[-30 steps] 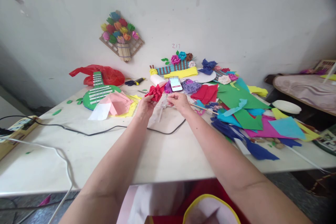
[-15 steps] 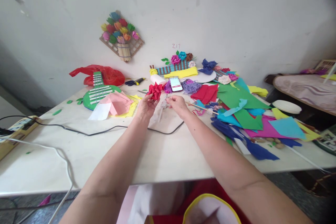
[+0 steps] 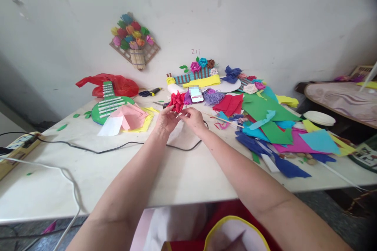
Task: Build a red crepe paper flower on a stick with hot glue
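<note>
My left hand [image 3: 166, 121] holds a red crumpled-paper flower [image 3: 177, 100] from below, with its petals facing up and away from me. Close against the flower's underside is my right hand [image 3: 193, 120], thumb and fingers pinched together. What sits in that pinch is too small to make out. A faint, see-through pale strip [image 3: 178, 130] shows below the hands, over the table. Just behind the flower, a phone [image 3: 196, 94] leans with its screen lit. A bundle of purple yarn [image 3: 213, 97] lies to the phone's right.
Coloured paper sheets [image 3: 268, 113] spread over the right side. A green guitar-shaped craft [image 3: 98, 113], pink paper [image 3: 129, 117] and yellow-black scissors [image 3: 154, 91] lie left. A black cable [image 3: 100, 151] crosses the table under my arms. A wooden stick [image 3: 224, 120] points rightward.
My right hand has moved left to the base of the red flower, closing the gap between the hands. The pale thing at its fingertips is now mostly hidden. The view has shifted slightly.
</note>
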Demonstrator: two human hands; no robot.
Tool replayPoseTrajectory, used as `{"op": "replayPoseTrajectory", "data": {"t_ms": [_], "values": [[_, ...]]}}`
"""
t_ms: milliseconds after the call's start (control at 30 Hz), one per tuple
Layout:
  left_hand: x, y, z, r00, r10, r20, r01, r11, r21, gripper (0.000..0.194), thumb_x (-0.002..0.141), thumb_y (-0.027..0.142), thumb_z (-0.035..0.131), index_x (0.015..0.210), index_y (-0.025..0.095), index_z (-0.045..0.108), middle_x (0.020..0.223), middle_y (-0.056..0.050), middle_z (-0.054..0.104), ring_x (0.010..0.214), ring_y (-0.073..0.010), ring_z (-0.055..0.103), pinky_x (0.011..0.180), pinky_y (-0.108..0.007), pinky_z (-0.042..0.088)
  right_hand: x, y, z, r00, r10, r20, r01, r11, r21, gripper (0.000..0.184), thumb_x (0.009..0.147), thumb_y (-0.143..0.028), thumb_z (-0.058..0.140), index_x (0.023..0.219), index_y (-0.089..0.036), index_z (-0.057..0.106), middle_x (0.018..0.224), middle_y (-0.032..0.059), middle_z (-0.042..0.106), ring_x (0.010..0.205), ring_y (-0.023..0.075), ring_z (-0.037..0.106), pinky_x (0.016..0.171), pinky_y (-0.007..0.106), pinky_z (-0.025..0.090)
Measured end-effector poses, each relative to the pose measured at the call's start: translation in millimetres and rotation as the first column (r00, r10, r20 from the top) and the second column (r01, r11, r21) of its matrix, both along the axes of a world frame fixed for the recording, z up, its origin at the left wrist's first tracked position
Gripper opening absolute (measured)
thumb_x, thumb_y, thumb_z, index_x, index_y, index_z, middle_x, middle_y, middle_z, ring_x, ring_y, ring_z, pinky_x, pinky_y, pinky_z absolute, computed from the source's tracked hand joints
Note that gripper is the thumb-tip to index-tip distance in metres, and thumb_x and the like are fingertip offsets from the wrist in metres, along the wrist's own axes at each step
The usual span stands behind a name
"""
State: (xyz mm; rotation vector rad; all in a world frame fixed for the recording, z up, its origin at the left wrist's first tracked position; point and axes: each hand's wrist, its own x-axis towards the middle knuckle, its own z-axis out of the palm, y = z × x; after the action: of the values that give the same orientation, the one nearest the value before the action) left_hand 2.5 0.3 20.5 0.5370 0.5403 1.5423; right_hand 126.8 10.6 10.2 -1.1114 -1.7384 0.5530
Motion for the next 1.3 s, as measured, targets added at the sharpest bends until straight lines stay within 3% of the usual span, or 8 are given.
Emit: {"op": "replayPoseTrajectory", "data": {"t_ms": [167,333,433,533,833,1100,1200,1300], "values": [[9,-4,2.8,0.996,-0.090,-0.002,0.090,0.995,0.047,0.018,0.070,0.012,0.063,0.086,0.019,0.068,0.066,0.000,0.068,0.064,-0.0147,0.064,0.069,-0.028,0.051,4,-5,2.6,0.981,-0.104,0.165,0.100,0.994,0.032,0.008,0.079,-0.023,0.065,0.080,-0.022,0.073,0.091,0.0046,0.071,0.086,0.0191,0.064,0.076,0.029,0.045],[5,-5,1.8,0.995,-0.097,0.024,0.095,0.993,0.062,0.015,0.070,0.012,0.062,0.081,0.020,0.067,0.070,0.000,0.070,0.079,-0.0186,0.068,0.095,-0.042,0.048,9,8,0.8,0.978,-0.077,-0.193,0.060,0.994,-0.089,0.024,0.087,-0.036,0.057,0.071,-0.020,0.065,0.074,0.0026,0.069,0.071,0.0160,0.062,0.068,0.027,0.047],[1,-3,-0.1,0.997,-0.077,0.019,0.076,0.995,0.068,0.012,0.069,0.012,0.064,0.077,0.019,0.066,0.071,0.000,0.071,0.082,-0.0193,0.069,0.102,-0.047,0.044,15,14,4.1,0.860,-0.070,-0.505,-0.014,0.987,-0.162,0.032,0.087,-0.043,0.054,0.068,-0.019,0.059,0.069,0.0009,0.066,0.061,0.0122,0.059,0.057,0.023,0.047],[-1,-2,-1.5,0.997,-0.077,0.014,0.076,0.995,0.070,0.013,0.067,0.011,0.064,0.076,0.020,0.066,0.066,0.001,0.070,0.082,-0.0195,0.069,0.104,-0.050,0.042,22,16,12.0,0.720,-0.086,-0.688,-0.077,0.976,-0.202,0.034,0.085,-0.046,0.058,0.066,-0.019,0.056,0.065,0.0001,0.064,0.055,0.0106,0.058,0.052,0.022,0.047],[-7,-1,-0.6,0.999,-0.029,0.016,0.028,0.999,0.017,0.011,0.068,0.011,0.064,0.076,0.018,0.065,0.067,0.000,0.070,0.082,-0.0184,0.069,0.103,-0.047,0.045,36,16,27.5,0.598,-0.127,-0.791,-0.126,0.960,-0.250,0.011,0.068,-0.017,0.072,0.065,-0.016,0.061,0.063,-0.0016,0.066,0.061,0.0095,0.062,0.055,0.019,0.049],[-13,2,-0.4,0.998,0.040,0.052,-0.040,0.999,-0.010,0.011,0.071,0.010,0.062,0.077,0.019,0.065,0.067,-0.001,0.069,0.078,-0.0177,0.070,0.098,-0.043,0.050,46,26,31.6,0.460,-0.195,-0.867,0.042,0.979,-0.197,0.013,0.070,-0.021,0.073,0.069,-0.018,0.060,0.073,-0.0018,0.068,0.070,0.0094,0.063,0.060,0.020,0.050],[-11,3,-0.5,0.998,0.040,0.053,-0.040,0.999,-0.004,0.012,0.072,0.010,0.062,0.078,0.020,0.065,0.068,-0.001,0.069,0.079,-0.0175,0.070,0.097,-0.041,0.051,49,26,33.6,0.410,-0.101,-0.907,-0.047,0.990,-0.131,0.017,0.079,-0.027,0.069,0.070,-0.019,0.058,0.079,-0.0014,0.069,0.078,0.0091,0.065,0.069,0.021,0.052],[-10,2,-0.6,0.998,0.039,0.058,-0.039,0.999,-0.004,0.012,0.072,0.009,0.062,0.078,0.019,0.065,0.064,0.000,0.068,0.078,-0.0169,0.070,0.097,-0.040,0.051,50,19,36.1,0.405,0.060,-0.912,-0.307,0.949,-0.074,0.027,0.084,-0.038,0.065,0.068,-0.020,0.052,0.063,-0.0039,0.062,0.065,0.0091,0.063,0.066,0.023,0.053]]}}
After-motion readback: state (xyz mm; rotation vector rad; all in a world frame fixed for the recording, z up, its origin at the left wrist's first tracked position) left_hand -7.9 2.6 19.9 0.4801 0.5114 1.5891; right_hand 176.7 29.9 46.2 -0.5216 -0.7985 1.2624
